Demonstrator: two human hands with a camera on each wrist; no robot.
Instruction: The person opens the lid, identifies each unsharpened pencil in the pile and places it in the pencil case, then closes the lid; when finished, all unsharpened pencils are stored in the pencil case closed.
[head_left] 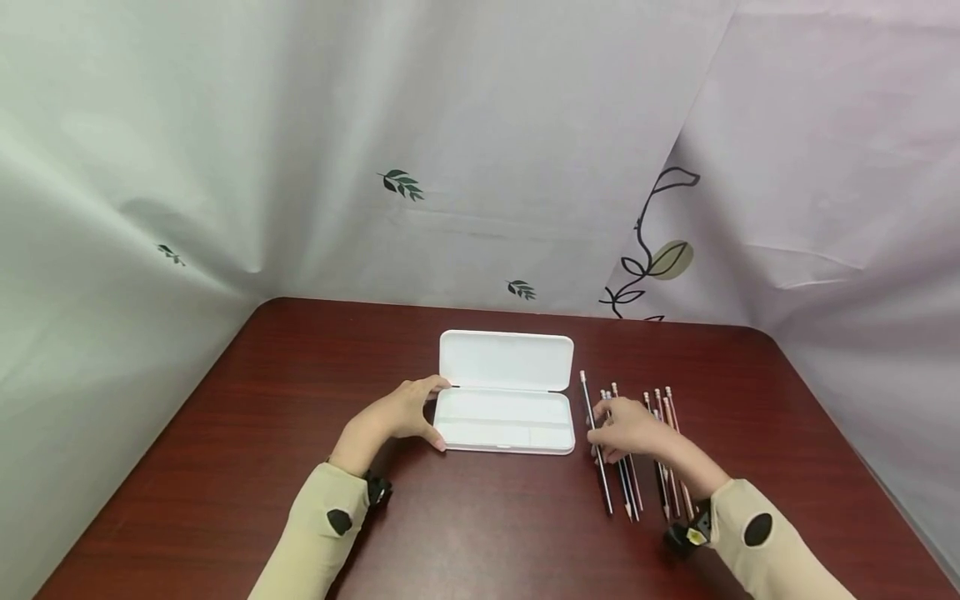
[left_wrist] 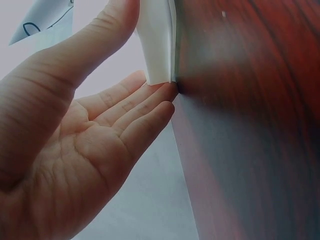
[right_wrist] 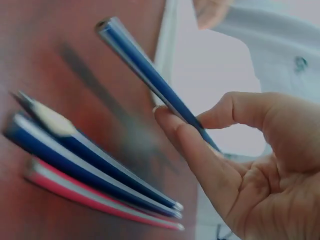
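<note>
A white pencil case (head_left: 504, 422) lies open on the table, its lid (head_left: 506, 360) tilted up at the back. My left hand (head_left: 408, 410) holds the case's left end, thumb at the front corner and fingers near the hinge. In the left wrist view, the fingertips (left_wrist: 167, 92) touch the end of the white case (left_wrist: 157, 45). Just right of the case, my right hand (head_left: 626, 427) pinches a blue-and-silver pencil (right_wrist: 142, 62) between thumb and fingers; its flat, unsharpened end points toward me and its shadow falls on the table. The case interior appears bare.
Under and beside the right hand lie a sharpened blue pencil (right_wrist: 92, 147), another blue pencil (right_wrist: 65, 152) and a red-and-white pencil (right_wrist: 95, 200). Farther right is a second group of pencils (head_left: 666, 450). A pale curtain (head_left: 480, 167) hangs behind the dark red table (head_left: 465, 533).
</note>
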